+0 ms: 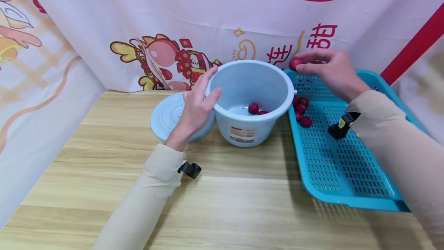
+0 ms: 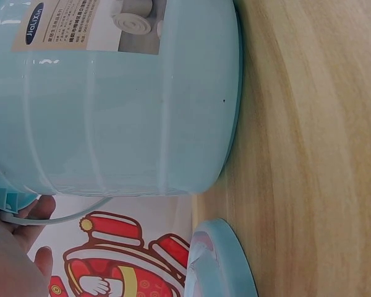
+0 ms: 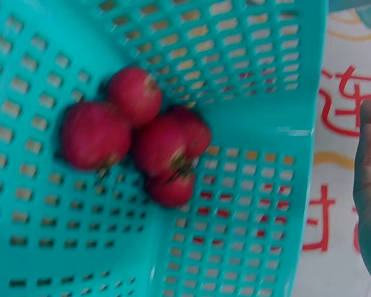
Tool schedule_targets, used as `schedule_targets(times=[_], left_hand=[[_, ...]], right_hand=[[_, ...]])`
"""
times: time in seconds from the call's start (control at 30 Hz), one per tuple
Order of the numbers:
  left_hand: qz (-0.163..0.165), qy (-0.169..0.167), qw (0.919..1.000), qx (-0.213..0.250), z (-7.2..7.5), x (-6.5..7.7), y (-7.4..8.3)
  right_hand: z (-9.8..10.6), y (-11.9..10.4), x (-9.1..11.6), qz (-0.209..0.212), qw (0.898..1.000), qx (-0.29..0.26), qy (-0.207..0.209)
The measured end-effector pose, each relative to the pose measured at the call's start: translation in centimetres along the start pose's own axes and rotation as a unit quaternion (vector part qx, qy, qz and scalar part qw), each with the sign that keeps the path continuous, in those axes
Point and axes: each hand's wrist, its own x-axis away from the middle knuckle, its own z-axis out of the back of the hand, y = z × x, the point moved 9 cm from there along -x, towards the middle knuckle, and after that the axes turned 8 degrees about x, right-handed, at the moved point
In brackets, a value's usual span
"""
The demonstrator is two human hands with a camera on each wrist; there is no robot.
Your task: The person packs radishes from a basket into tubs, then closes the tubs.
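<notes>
My left hand (image 1: 198,103) holds the left rim of a light blue plastic bucket (image 1: 243,130), thumb over the edge and fingers along the outside. In the left wrist view those fingers show beside the bucket's handle (image 2: 55,219). Two red radishes (image 1: 253,108) are visible inside the bucket. My right hand (image 1: 327,68) pinches another small round radish (image 1: 295,64) between thumb and fingers, above the far left corner of a turquoise basket (image 1: 300,161). Several radishes (image 3: 96,135) lie clustered against the basket's wall in the right wrist view.
A round light blue lid (image 1: 163,120) lies on the wooden table (image 1: 222,207), left of the bucket and partly behind my left hand. A printed white cloth (image 1: 194,14) hangs at the back. The perforated basket stands right of the bucket, beneath my right forearm.
</notes>
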Motion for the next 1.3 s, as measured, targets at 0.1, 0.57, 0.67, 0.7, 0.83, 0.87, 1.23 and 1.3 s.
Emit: schedule_targets(times=[0.1, 0.57, 0.67, 0.7, 0.83, 0.87, 1.23, 1.3], left_hand=[[0.000, 0.000, 1.0000, 0.001, 0.0, 0.0, 0.0], [0.002, -0.002, 1.0000, -0.001, 0.1, -0.1, 0.0], [0.002, -0.003, 1.0000, 0.000, 0.1, -0.1, 0.0], [0.002, -0.003, 1.0000, 0.000, 0.0, -0.1, 0.0], [0.003, -0.003, 1.0000, 0.001, 0.0, -0.1, 0.1], [0.003, -0.003, 1.0000, 0.001, 0.0, -0.1, 0.1], [0.009, -0.003, 1.0000, 0.001, 0.0, -0.1, -0.1], [0.008, -0.003, 1.0000, 0.001, 0.0, -0.1, -0.1]], right_hand=[[-0.2, -1.1, -0.1, 0.012, 1.000, -0.020, 0.015], [-2.7, -6.2, -0.2, 0.072, 0.996, -0.041, 0.022], [-3.5, -7.0, -0.2, 0.088, 0.996, -0.010, 0.011], [-3.7, -7.3, -0.2, 0.096, 0.995, -0.001, 0.007], [-4.8, -8.2, -0.1, 0.121, 0.992, 0.037, -0.011], [-5.1, -8.4, 0.0, 0.128, 0.991, 0.046, -0.014], [-7.3, -9.5, 0.4, 0.161, 0.977, 0.131, -0.050], [-7.7, -9.7, 0.4, 0.166, 0.974, 0.143, -0.061]])
